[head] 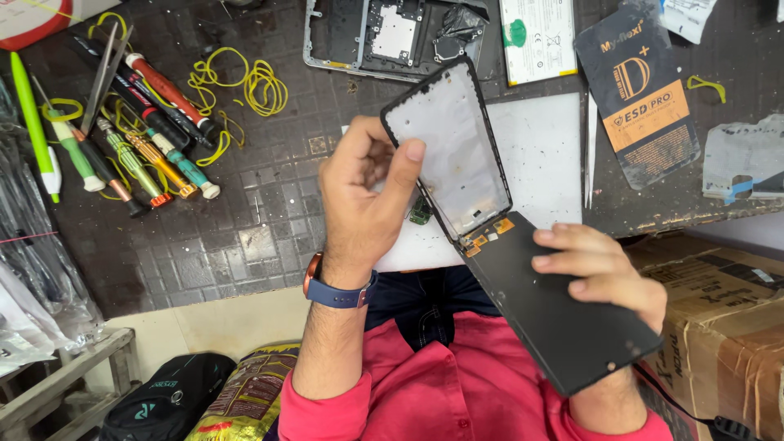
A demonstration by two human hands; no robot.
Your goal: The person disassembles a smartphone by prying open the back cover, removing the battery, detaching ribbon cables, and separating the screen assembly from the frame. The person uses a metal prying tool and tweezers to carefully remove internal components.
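Above the lap, hands (367,196) (600,265) around frame (445,147) and screen panel (555,314).

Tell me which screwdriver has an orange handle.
The orange screwdriver in the middle of the tool pile, between the green-handled one and the teal one.

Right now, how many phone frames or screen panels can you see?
3: a frame in the left hand, a black screen panel in the right hand, and an opened phone body lying on the bench. Others may be hidden.
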